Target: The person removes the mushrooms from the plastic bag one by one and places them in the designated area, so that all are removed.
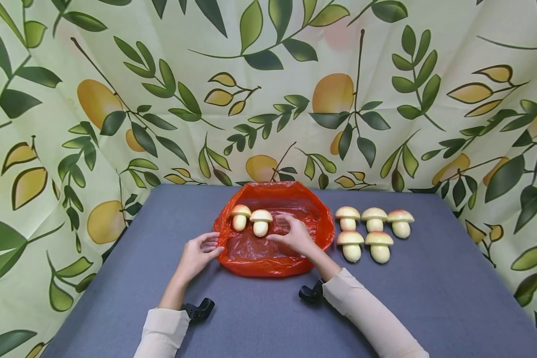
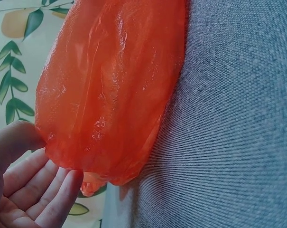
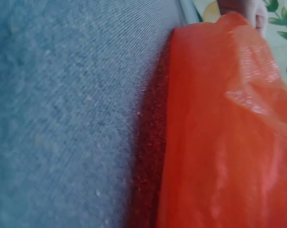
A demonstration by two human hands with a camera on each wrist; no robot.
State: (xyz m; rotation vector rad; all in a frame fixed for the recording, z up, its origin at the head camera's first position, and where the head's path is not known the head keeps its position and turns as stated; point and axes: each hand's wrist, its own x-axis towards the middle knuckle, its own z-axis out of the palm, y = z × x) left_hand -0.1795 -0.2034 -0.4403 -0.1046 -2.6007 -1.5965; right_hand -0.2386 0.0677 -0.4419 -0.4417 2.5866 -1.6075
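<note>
A red plastic bag (image 1: 268,268) lies on the table with its mouth spread wide. Inside it, towards the left, are two toy mushrooms, one mushroom (image 1: 240,222) tilted beside another mushroom (image 1: 261,227). My left hand (image 1: 198,256) pinches the bag's left rim between thumb and fingers; the left wrist view shows the bag's side (image 2: 110,95) close up. Over the bag's opening is my right hand (image 1: 297,236), its thumb and fingers parted just right of the second mushroom, holding nothing. The right wrist view shows mostly the bag's outer side (image 3: 214,133), with the right hand out of sight.
Right of the bag, several more toy mushrooms stand in two rows, among them a front mushroom (image 1: 379,252) and a redder-capped mushroom (image 1: 401,228). A grey cloth covers the table (image 1: 259,318). Behind hangs a leaf-patterned curtain (image 1: 277,129).
</note>
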